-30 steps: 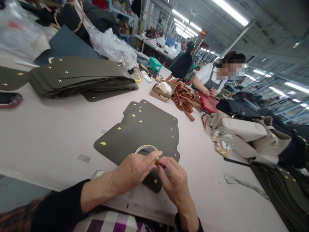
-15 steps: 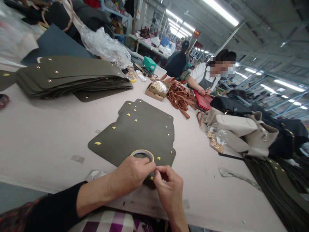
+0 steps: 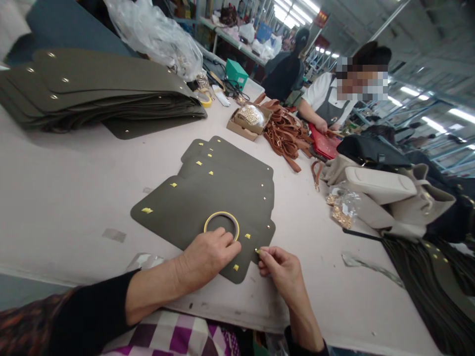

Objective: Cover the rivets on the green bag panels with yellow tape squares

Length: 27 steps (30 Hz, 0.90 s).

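A dark olive panel [image 3: 222, 193] lies flat on the pale table, with small yellow tape pieces [image 3: 147, 210] and metal studs on it. My left hand [image 3: 211, 254] is closed on a roll of yellow tape [image 3: 221, 214], held over the panel's near part. My right hand [image 3: 284, 269] pinches a small yellow piece of tape [image 3: 258, 251] at the panel's lower right edge, beside a stud.
Stacked olive panels [image 3: 111, 89] lie at the left. Behind are an open cardboard box [image 3: 247, 129], brown straps [image 3: 285, 131] and a green box [image 3: 236, 74]. Bags [image 3: 382, 188] and dark strips [image 3: 411, 287] are on the right. A person [image 3: 330, 96] works across the table.
My right hand has moved right, away from my left hand, to the panel's edge with the tape piece. The view has shifted, and the panel's near corner now shows.
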Motion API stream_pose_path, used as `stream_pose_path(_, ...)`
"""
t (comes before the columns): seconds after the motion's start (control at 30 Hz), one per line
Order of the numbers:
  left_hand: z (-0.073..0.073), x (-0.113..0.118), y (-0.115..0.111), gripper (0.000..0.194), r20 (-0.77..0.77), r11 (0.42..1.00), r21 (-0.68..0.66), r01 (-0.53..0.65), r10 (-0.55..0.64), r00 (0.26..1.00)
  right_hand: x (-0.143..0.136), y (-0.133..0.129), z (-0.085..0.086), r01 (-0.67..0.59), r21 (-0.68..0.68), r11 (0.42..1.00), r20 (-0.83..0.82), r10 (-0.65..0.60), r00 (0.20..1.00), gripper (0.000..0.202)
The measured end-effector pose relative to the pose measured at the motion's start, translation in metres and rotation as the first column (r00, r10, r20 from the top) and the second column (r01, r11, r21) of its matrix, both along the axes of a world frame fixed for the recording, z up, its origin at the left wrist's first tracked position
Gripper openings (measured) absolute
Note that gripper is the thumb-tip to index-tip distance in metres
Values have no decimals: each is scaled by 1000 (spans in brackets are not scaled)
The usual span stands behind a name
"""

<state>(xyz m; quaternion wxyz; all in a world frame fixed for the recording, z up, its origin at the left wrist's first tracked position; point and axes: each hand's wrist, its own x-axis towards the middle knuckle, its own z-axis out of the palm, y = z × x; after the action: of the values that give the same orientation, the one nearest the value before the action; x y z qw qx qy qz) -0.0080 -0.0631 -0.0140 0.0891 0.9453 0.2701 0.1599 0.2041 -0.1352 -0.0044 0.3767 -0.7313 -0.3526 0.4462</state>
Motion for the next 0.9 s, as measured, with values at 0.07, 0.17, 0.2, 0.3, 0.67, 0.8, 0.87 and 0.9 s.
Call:
stream_pose_path(0.07,1,0,1,6,-36,1000,-22,2,-3,999,-3,2,-1,-4,-12,1000,30,5,1000,37)
stream_pose_path(0.17,6,-2,1,6,-73,999,-44,4,-7,997,-4,4,-3,-27,-30,999,78,29,997,36)
stream_pose_path(0.2,7,-3,1,7,-79,999,-50,4,-8,997,-4,4,-4,-47,-39,998,105,51,993,36)
stream_pose_path(0.3,10,-4,2,9,-82,998,-61,3,-8,997,-4,7,-3,-132,-65,989,251,144,957,33)
stream_pose_path(0.67,11,-7,5,13,-102,997,-76,-16,8,995,2,7,17,-309,-44,950,738,239,631,26)
stream_pose_path(0.8,25,-16,21,15,-118,997,-77,8,-17,993,6,-5,18,-515,74,854,805,254,536,19)
stream_pose_path(0.87,31,-18,34,16,-146,998,-61,-32,23,989,3,-7,15,-608,49,792,828,308,468,21)
stream_pose_path(0.9,32,-18,41,17,-157,998,-46,-51,43,987,0,-6,14,-628,25,778,835,329,441,22)
